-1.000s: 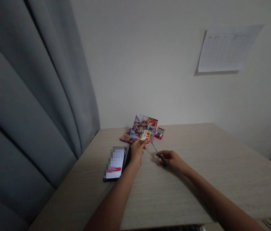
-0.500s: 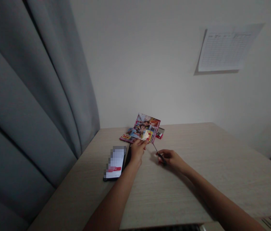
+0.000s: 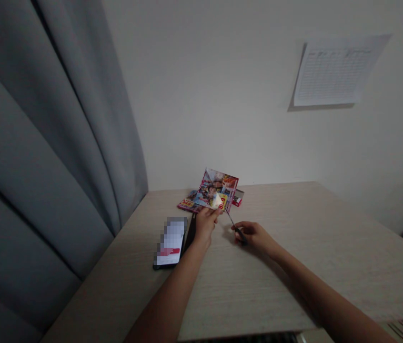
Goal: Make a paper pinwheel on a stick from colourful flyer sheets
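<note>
My left hand [image 3: 205, 226] is closed on the lower edge of a colourful magazine [image 3: 219, 186], which tilts up toward me. Its cover has pictures of people and a yellow price patch. In my right hand [image 3: 256, 234] is a pair of scissors [image 3: 239, 234] with dark handles, the thin blades pointing up and left at the magazine's lower right edge. Whether the blades have paper between them is too small to tell. A second printed booklet [image 3: 185, 204] lies flat behind my left hand, partly covered by the magazine.
A phone [image 3: 171, 243] with a lit, blurred screen lies left of my left forearm, beside a dark narrow object [image 3: 190, 232]. A small red and grey item [image 3: 237, 197] pokes out behind the magazine. Grey curtain [image 3: 62, 143] borders the left; a printed sheet [image 3: 332, 74] hangs on the wall.
Both hands, the magazine and the scissors stay almost where they were. Only a very slight shift of the whole view shows.
</note>
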### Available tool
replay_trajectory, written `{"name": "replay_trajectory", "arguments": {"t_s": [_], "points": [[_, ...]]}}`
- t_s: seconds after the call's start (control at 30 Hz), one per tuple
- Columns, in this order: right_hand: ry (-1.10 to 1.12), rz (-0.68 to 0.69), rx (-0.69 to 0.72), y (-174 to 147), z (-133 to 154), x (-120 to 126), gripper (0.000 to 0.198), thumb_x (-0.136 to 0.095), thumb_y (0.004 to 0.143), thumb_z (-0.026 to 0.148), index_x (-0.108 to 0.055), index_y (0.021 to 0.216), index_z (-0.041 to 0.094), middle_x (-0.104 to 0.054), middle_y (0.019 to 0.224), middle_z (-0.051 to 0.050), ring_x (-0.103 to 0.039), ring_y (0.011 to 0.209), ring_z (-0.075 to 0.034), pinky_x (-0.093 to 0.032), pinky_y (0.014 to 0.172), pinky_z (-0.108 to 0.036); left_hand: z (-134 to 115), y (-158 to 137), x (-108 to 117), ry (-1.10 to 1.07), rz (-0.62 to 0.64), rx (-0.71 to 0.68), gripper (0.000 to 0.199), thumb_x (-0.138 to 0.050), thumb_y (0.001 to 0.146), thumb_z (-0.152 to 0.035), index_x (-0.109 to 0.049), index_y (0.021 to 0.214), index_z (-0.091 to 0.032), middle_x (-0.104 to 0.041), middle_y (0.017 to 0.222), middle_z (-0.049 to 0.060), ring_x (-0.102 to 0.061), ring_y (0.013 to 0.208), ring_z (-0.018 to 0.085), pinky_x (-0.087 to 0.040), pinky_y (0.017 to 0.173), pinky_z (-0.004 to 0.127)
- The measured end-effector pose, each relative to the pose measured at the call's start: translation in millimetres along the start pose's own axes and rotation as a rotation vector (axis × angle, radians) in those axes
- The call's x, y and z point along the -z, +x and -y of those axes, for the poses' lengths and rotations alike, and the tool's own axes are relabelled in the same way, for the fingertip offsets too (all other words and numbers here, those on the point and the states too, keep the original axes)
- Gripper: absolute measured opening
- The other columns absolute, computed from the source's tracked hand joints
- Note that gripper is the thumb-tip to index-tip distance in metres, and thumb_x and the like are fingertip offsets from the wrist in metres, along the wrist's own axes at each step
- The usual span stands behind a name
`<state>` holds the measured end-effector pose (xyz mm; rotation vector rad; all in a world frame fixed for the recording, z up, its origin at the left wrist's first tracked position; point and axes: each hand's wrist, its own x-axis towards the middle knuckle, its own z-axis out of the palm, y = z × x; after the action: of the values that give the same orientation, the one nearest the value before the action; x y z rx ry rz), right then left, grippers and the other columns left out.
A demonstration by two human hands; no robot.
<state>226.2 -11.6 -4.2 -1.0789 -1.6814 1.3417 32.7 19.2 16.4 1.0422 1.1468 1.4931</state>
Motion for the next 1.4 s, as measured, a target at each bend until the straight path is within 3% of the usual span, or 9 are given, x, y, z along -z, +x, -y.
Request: {"name": "replay_trajectory", "arguments": {"t_s": [0.63,1.4], "points": [[0.059,-0.03,-0.041,-4,11,-6,0.051,-0.075,0.07,0.052,-0.071,0.102,0.012,-0.065,0.065,-0.002,-0.055,0.058,-0.013,-0.042,0.056,-0.026,0,-1,1,0.004,0.0,0.022,0.041,-0.084,0.06,-0.048,-0.067,0.077,-0.015,-0.068,0.073,0.002,-0.04,0.048,0.004,-0.02,0.044,0.018],[0.071,-0.055,-0.023,-2,12,-4,0.059,-0.076,0.068,0.058,-0.07,0.105,0.013,-0.07,0.069,-0.004,-0.058,0.061,-0.015,-0.044,0.059,-0.027,0,-3,-3,-0.003,0.042,0.04,0.043,-0.084,0.057,-0.048,-0.071,0.081,-0.015,-0.071,0.073,0.004,-0.037,0.045,0.004,-0.019,0.044,0.019]]}}
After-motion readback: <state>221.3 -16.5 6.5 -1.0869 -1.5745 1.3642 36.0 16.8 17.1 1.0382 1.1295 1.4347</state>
